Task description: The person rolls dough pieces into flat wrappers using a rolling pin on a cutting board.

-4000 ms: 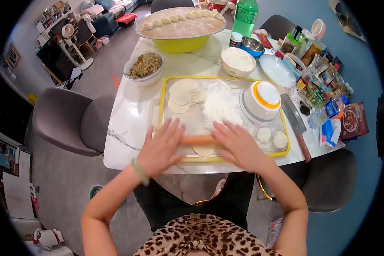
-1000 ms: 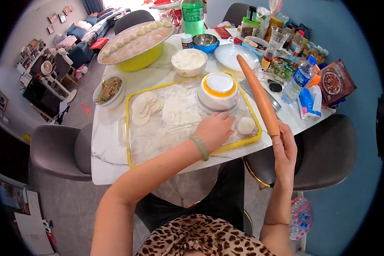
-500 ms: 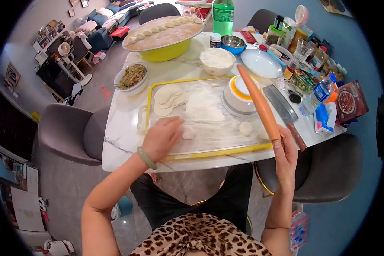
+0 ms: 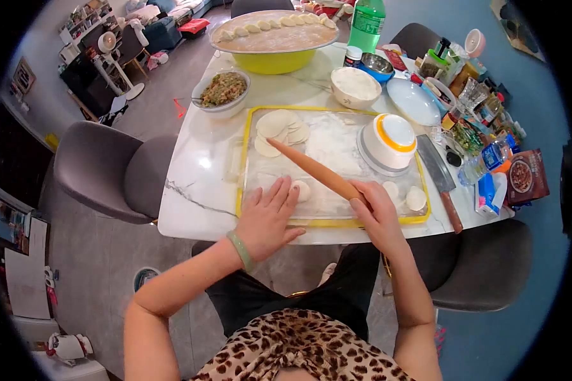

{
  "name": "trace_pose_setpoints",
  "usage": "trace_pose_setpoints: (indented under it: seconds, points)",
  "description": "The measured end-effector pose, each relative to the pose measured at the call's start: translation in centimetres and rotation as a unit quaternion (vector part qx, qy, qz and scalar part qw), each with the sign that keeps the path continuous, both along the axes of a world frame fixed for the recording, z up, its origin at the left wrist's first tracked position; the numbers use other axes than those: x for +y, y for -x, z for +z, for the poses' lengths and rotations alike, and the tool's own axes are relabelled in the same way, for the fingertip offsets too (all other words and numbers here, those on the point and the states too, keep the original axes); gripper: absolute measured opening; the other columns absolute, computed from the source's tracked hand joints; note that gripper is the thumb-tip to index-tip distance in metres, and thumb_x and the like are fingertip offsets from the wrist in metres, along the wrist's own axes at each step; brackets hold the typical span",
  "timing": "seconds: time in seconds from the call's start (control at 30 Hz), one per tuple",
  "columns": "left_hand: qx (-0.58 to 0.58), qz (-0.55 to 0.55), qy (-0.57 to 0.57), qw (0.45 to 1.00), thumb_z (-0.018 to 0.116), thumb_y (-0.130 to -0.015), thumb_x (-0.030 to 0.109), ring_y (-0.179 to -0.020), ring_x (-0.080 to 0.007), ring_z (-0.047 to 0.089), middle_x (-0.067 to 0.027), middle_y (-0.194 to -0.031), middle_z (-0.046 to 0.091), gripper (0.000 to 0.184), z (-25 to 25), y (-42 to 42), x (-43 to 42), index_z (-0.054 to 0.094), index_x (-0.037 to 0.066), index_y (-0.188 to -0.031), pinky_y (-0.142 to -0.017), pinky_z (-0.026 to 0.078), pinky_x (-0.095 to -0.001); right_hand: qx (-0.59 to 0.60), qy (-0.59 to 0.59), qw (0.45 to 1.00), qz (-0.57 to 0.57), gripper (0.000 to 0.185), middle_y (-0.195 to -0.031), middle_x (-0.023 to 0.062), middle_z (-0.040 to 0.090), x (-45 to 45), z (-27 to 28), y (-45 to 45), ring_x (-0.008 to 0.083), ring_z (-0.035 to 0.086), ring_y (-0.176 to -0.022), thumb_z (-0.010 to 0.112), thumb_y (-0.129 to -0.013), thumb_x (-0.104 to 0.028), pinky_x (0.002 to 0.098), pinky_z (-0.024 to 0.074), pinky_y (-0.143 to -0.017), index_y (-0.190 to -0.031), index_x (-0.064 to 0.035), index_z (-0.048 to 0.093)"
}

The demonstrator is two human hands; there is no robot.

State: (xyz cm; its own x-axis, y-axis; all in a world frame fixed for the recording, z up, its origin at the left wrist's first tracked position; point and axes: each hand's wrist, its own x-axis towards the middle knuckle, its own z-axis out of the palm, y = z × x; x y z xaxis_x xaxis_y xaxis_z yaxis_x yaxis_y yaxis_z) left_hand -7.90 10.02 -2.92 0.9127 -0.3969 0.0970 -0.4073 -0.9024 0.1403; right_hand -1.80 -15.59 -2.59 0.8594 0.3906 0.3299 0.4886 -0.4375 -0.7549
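Note:
My right hand [image 4: 376, 214] is wrapped around the near end of a wooden rolling pin [image 4: 316, 169], which points forward and left over the floured board [image 4: 337, 221] with yellow edges. Its tip lies over a stack of round dough wrappers [image 4: 279, 124]. My left hand [image 4: 270, 213], a green bangle on its wrist, is stretched out with fingers apart at the board's front left. Its fingertips are at the edge of a small dough round [image 4: 304, 192]; whether they press on it I cannot tell. More dough pieces [image 4: 415, 199] lie to the right of my right hand.
An upturned white bowl [image 4: 388, 143] with an orange ring sits on the board's right side. A cleaver [image 4: 436, 166] lies beside it. Behind are a bowl of filling [image 4: 224, 90], a flour bowl [image 4: 356, 87] and a round tray of dumplings [image 4: 273, 35] on a yellow-green basin [image 4: 274, 62].
The rolling pin has swung down and left from nearly upright to over the board. My right hand moved left with it. My left hand's fingers have spread beside the dough round. The camera view shifted.

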Motion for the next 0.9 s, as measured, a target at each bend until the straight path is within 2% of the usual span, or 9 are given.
trace_pose_setpoints:
  seconds: [0.17,0.27,0.33,0.43,0.5,0.57,0.73,0.8,0.9]
  points:
    - [-0.037,0.041,0.119,0.991,0.065,-0.09,0.027,-0.142,-0.0375,0.035,-0.0212,-0.15,0.042,0.063,2.6,1.3,1.1,0.045,0.002,-0.143,-0.111,0.031,-0.0542,-0.168,0.125,0.977,0.029,0.036,-0.092,0.012,0.06,2.7,-0.6,-2.6,0.0308,0.057,-0.09,0.067,-0.085,-0.012,0.0398,0.0468,-0.081,-0.12,-0.0036,0.063]
    - [-0.133,0.057,0.137,0.98,0.065,-0.089,0.023,-0.141,-0.0372,0.036,-0.0195,-0.147,0.046,0.057,4.3,0.2,3.5,0.05,0.003,-0.14,-0.111,0.03,-0.0564,-0.217,0.163,0.96,0.065,0.039,-0.097,0.0121,0.059,3.6,-0.5,-2.3,0.0302,0.056,-0.09,0.068,-0.083,-0.009,0.0403,0.0458,-0.08,-0.121,-0.0042,0.063]
    - [-0.129,0.064,0.07,0.987,0.064,-0.089,0.026,-0.143,-0.0369,0.033,-0.0179,-0.152,0.04,0.063,3.6,-1.0,4.3,0.043,0.006,-0.146,-0.113,0.028,-0.0561,-0.199,0.183,0.961,0.06,0.041,-0.099,0.0116,0.06,4.0,-1.3,-1.9,0.0306,0.057,-0.094,0.068,-0.082,-0.01,0.0426,0.0464,-0.083,-0.123,-0.0058,0.063]
    - [0.008,0.023,-0.014,1.0,0.057,-0.094,0.043,-0.148,-0.0317,0.026,-0.0128,-0.159,0.027,0.072,1.6,-1.1,5.5,0.028,0.012,-0.154,-0.115,0.026,-0.0554,-0.205,0.208,0.955,0.059,0.045,-0.111,0.012,0.06,3.3,-2.2,-0.6,0.0322,0.057,-0.106,0.067,-0.083,-0.013,0.0476,0.0456,-0.091,-0.127,-0.0082,0.06]
    - [0.045,0.019,-0.011,0.999,0.058,-0.093,0.041,-0.148,-0.0325,0.024,-0.0128,-0.161,0.025,0.074,2.5,1.1,5.5,0.027,0.012,-0.154,-0.115,0.024,-0.0563,-0.229,0.212,0.948,0.063,0.048,-0.122,0.0129,0.059,2.9,-2.3,0.4,0.0334,0.056,-0.114,0.066,-0.084,-0.015,0.0503,0.0443,-0.095,-0.131,-0.0091,0.058]
    - [0.078,0.021,-0.017,0.997,0.061,-0.091,0.04,-0.149,-0.0331,0.021,-0.0128,-0.163,0.021,0.08,2.5,1.3,5.7,0.024,0.011,-0.155,-0.116,0.021,-0.0587,-0.215,0.308,0.925,0.061,0.05,-0.141,0.0125,0.051,3.2,-1.7,1.3,0.0346,0.048,-0.13,0.063,-0.088,-0.019,0.0548,0.0389,-0.103,-0.136,-0.0105,0.053]
    - [0.022,0.059,-0.008,0.998,0.063,-0.088,0.044,-0.15,-0.0313,0.02,-0.0128,-0.163,0.02,0.086,1.1,-2.9,5.6,0.023,0.01,-0.156,-0.116,0.019,-0.0599,-0.218,0.296,0.929,0.028,0.052,-0.15,0.0119,0.044,4.1,-0.9,-3.4,0.0375,0.042,-0.137,0.064,-0.09,-0.023,0.0573,0.0361,-0.107,-0.139,-0.0129,0.05]
    - [0.024,0.056,-0.008,0.998,0.063,-0.088,0.044,-0.151,-0.0311,0.019,-0.0129,-0.163,0.019,0.086,1.8,-1.6,5.2,0.023,0.01,-0.156,-0.116,0.019,-0.0602,-0.146,0.304,0.938,0.075,0.058,-0.151,0.0122,0.042,3.1,-1.3,-2.4,0.0389,0.04,-0.138,0.065,-0.088,-0.024,0.0585,0.0351,-0.108,-0.142,-0.0155,0.048]
    - [0.122,0.031,-0.024,0.992,0.06,-0.091,0.041,-0.15,-0.0326,0.02,-0.014,-0.163,0.02,0.081,2.9,2.9,5.2,0.022,0.008,-0.156,-0.115,0.018,-0.0601,-0.16,0.298,0.936,0.102,0.062,-0.152,0.0114,0.041,2.7,-0.8,0.2,0.0393,0.039,-0.139,0.068,-0.085,-0.024,0.0585,0.0341,-0.108,-0.143,-0.0167,0.047]
